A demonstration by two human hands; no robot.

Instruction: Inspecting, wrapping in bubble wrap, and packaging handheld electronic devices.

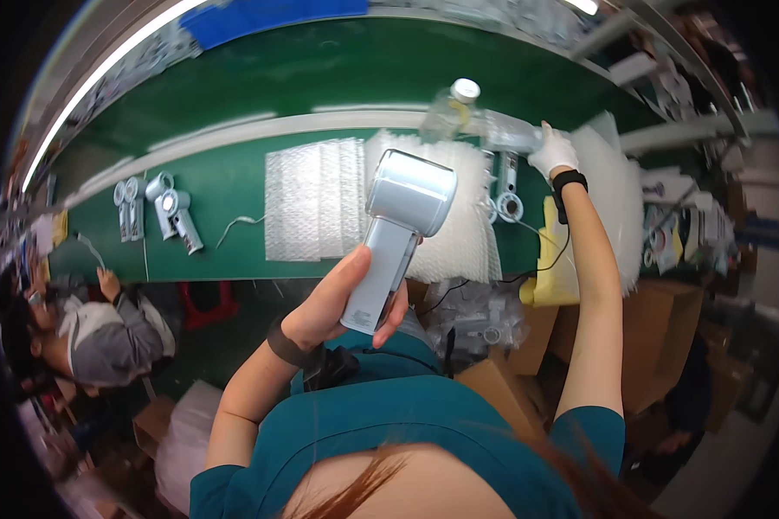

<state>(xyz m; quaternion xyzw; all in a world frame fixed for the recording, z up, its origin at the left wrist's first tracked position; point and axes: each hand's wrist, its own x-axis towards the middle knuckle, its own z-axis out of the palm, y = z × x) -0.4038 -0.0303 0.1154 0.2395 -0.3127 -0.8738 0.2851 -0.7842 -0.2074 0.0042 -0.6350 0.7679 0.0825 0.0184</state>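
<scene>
My left hand is closed round the handle of a pale blue handheld fan, held up in front of me with its round head at the top. My right hand, in a white glove that leaves at least one fingertip bare, reaches to the back right. Its fingers close on the end of a clear plastic packet, whose contents are blurred. Just below that packet, another pale fan lies on the green table. Bubble-wrap sheets are stacked left of the held fan, and more bubble wrap lies behind it.
A clear jar with a white lid stands at the back. Several fans lie at the left, near a seated person. A yellow piece hangs at the table edge by cardboard boxes and a thin cable.
</scene>
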